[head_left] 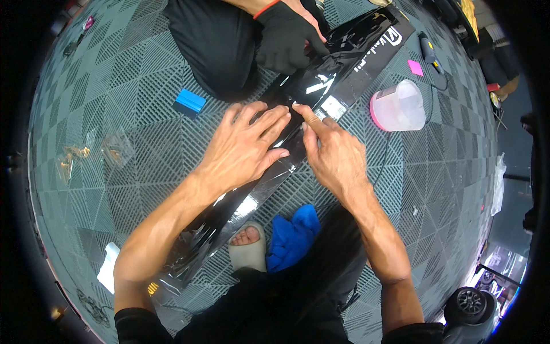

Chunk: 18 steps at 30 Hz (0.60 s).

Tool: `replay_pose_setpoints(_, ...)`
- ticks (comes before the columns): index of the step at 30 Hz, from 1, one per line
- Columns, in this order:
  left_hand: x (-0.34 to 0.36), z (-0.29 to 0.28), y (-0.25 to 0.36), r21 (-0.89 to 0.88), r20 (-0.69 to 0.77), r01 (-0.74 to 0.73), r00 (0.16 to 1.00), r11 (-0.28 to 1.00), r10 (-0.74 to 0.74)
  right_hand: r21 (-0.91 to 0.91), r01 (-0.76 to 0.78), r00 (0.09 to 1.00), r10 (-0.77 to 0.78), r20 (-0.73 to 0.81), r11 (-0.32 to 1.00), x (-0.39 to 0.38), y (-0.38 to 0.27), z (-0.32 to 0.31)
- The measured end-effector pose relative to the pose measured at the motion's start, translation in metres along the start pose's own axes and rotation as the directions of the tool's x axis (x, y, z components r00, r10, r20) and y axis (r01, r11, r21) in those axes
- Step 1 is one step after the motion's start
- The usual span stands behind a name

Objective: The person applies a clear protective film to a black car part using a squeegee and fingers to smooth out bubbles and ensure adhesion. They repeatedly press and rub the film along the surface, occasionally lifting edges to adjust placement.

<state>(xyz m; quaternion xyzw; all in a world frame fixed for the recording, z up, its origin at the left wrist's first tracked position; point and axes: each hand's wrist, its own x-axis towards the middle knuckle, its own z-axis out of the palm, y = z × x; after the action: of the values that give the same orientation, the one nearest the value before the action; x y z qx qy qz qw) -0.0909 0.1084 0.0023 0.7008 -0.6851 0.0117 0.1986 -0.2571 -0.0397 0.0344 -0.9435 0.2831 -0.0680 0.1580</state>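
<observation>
Black strip (294, 140), near jug (408, 106) and co-worker's glove (281, 41), supports spread left grip (236, 146); right grip (339, 152) half-curled, hold unclear.

Both arms enter at the lower edge. Left forearm (160, 221) slants from lower left toward centre; right forearm (381, 235) climbs from lower right, leaning inward. Both bare, elbows bent.

Left hand (243, 143): left of centre, back up. Left fingers (275, 117) stretched toward upper right, slightly bent, close-set at the tips. Left thumb (275, 156) splayed below them, pointing right.

Right hand (338, 152): right of centre, back up. Right index finger (311, 119) extended toward upper left, its tip just beside the left fingertips. Right thumb (310, 140) below it, pointing up; remaining fingers curled, partly hidden.
</observation>
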Motion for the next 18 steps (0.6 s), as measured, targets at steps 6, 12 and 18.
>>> replay_pose_setpoints(6,0.011,0.003,-0.006,0.027,-0.007,-0.006,1.000,1.000,0.006,0.023,-0.005,1.000,0.004,0.011,1.000,0.005,0.004,0.000)
replay_pose_setpoints(12,0.012,0.005,-0.009,0.074,-0.018,0.002,1.000,0.997,-0.001,0.010,0.000,1.000,0.000,0.016,1.000,0.006,0.001,0.001)
replay_pose_setpoints(18,0.015,0.008,-0.009,0.075,-0.031,0.009,0.999,0.997,-0.007,0.023,-0.007,1.000,0.007,0.013,1.000,0.006,0.002,0.001)
